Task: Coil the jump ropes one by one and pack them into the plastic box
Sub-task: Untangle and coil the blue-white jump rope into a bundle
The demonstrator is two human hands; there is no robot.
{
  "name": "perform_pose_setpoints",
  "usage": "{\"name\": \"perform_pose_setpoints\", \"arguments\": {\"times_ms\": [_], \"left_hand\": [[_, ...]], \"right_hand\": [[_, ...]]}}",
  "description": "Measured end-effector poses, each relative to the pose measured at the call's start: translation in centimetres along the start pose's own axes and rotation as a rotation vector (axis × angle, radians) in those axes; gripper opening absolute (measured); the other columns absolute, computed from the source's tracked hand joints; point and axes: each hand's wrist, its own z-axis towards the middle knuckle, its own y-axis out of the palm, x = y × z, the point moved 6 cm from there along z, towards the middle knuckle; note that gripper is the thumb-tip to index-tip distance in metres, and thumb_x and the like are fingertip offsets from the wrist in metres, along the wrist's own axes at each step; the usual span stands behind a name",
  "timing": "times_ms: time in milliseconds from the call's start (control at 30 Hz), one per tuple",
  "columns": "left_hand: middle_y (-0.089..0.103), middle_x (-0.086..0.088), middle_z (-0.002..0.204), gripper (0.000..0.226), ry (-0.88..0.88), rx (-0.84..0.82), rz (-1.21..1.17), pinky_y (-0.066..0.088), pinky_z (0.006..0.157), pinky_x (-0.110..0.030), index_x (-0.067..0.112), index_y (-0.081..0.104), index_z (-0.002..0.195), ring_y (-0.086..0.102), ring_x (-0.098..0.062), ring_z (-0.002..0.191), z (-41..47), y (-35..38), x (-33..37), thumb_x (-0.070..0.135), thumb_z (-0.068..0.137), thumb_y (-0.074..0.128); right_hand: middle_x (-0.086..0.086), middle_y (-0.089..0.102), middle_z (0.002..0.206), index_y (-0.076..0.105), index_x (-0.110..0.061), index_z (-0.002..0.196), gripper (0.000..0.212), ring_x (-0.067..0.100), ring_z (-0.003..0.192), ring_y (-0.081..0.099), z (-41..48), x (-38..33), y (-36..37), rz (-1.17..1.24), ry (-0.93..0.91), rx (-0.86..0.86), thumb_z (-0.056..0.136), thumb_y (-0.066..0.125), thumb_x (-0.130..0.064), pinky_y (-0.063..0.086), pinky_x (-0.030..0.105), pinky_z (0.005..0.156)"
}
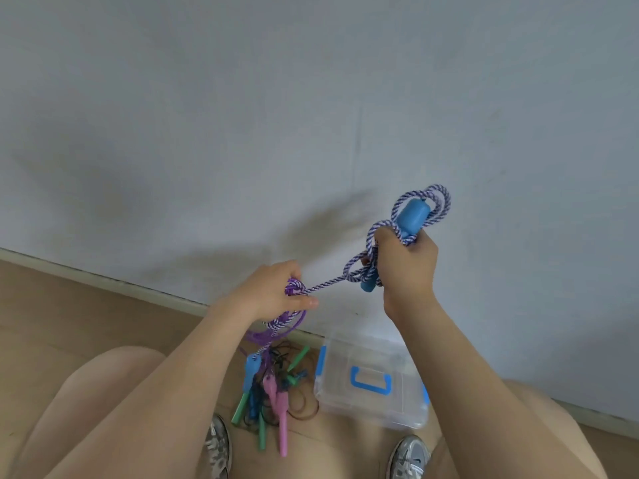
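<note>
One box (345, 402). One striped rope (332, 285), gripped by two hands: left hand (273, 288) and right hand (408, 261). The floor pile (273, 385) shows two pink handles (281, 426) and at least three green handles (240, 409); its rope count is unclear. Two shoes (218, 447).

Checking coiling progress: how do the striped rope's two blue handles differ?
The upper blue handle is gripped by the right hand, with striped rope looped around it; the lower blue handle dangles ungripped below the left hand. The upper looks larger, being nearer the camera. Both are blue.
</note>
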Motion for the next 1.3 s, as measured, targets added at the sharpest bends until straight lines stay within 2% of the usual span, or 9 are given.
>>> {"name": "perform_pose_setpoints", "arguments": {"times_ms": [167,333,433,567,733,833,967,1167,1300], "left_hand": [[0.066,0.004,0.133,0.024,0.020,-0.121,-0.093,0.048,0.107,-0.035,0.030,0.070,0.128,0.062,-0.018,0.121,0.3,0.4,0.0,0.029,0.109,0.056],[0.072,-0.003,0.115,0.025,-0.035,0.095,-0.059,0.044,0.081,-0.029,0.018,0.075,0.120,0.064,-0.021,0.095,0.3,-0.8,0.1,0.021,0.110,0.052],[0.061,-0.009,0.074,0.034,-0.092,0.154,0.007,0.035,0.063,-0.035,0.007,0.063,0.078,0.064,-0.033,0.080,0.5,-0.5,-0.3,0.018,0.108,0.049],[0.057,-0.009,0.072,0.035,-0.221,0.249,-0.212,0.040,0.054,-0.030,0.012,0.050,0.073,0.071,-0.019,0.057,0.3,-0.6,-1.4,0.016,0.107,0.049],[0.062,-0.012,0.085,0.021,-0.428,0.396,-0.690,0.055,0.074,-0.042,0.012,0.061,0.093,0.065,-0.028,0.078,0.2,-0.9,-3.5,0.022,0.107,0.050],[0.048,-0.010,0.089,0.007,-0.461,0.249,-0.831,0.059,0.074,-0.044,0.010,0.057,0.105,0.048,-0.026,0.077,0.3,0.0,-3.0,0.012,0.100,0.053],[0.054,-0.012,0.106,0.064,-0.396,0.106,-0.798,0.053,0.079,-0.039,0.025,0.046,0.131,0.055,-0.025,0.092,0.0,0.8,-1.6,-0.006,0.078,0.063],[0.049,-0.009,0.100,0.077,-0.235,0.131,-0.936,0.061,0.088,-0.050,0.026,0.052,0.136,0.054,-0.016,0.081,0.0,0.0,-0.3,-0.025,0.079,0.062],[0.049,-0.010,0.103,0.090,-0.119,0.020,-1.070,0.056,0.083,-0.038,0.023,0.051,0.145,0.054,-0.014,0.073,-0.3,-0.1,0.9,-0.033,0.075,0.058]], "right_hand": [[0.006,0.063,0.070,0.058,-0.012,0.082,0.016,0.028,0.064,0.063,1.2,0.3,0.3,-0.641,-0.170,-0.202,0.081,0.071,-0.021,0.055,0.039,0.059],[0.005,0.070,0.068,0.061,-0.006,0.080,0.013,0.025,0.057,0.055,-1.2,3.9,0.9,-1.052,0.238,-0.708,0.076,0.063,-0.018,0.045,0.030,0.060],[0.012,0.081,0.084,0.069,0.014,0.100,0.034,0.029,0.065,0.058,-2.8,4.4,1.7,-0.924,0.414,-0.907,0.081,0.056,-0.011,0.052,0.034,0.067],[0.017,0.078,0.082,0.072,0.011,0.105,0.038,0.027,0.057,0.058,-2.0,4.4,1.9,-0.881,0.357,-0.878,0.079,0.063,-0.015,0.054,0.035,0.064],[0.017,0.061,0.061,0.065,0.001,0.079,0.019,0.029,0.049,0.059,-1.0,4.6,1.1,-0.917,0.302,-0.758,0.079,0.070,-0.018,0.050,0.034,0.059],[0.017,0.065,0.063,0.068,0.005,0.081,0.023,0.028,0.047,0.057,-0.9,5.1,1.0,-0.871,0.323,-0.715,0.080,0.071,-0.019,0.051,0.034,0.058],[0.009,0.064,0.060,0.065,-0.006,0.074,0.032,0.027,0.053,0.059,0.2,4.9,1.1,-0.811,0.185,-0.601,0.062,0.074,-0.034,0.052,0.039,0.060],[0.008,0.061,0.062,0.065,-0.007,0.076,0.020,0.027,0.059,0.059,-1.8,6.7,2.5,-0.761,0.248,-0.736,0.070,0.074,-0.023,0.050,0.041,0.064],[0.012,0.062,0.067,0.068,-0.001,0.081,0.014,0.028,0.063,0.060,-2.3,7.3,2.7,-0.568,0.351,-0.691,0.083,0.070,-0.015,0.050,0.040,0.065]]}}
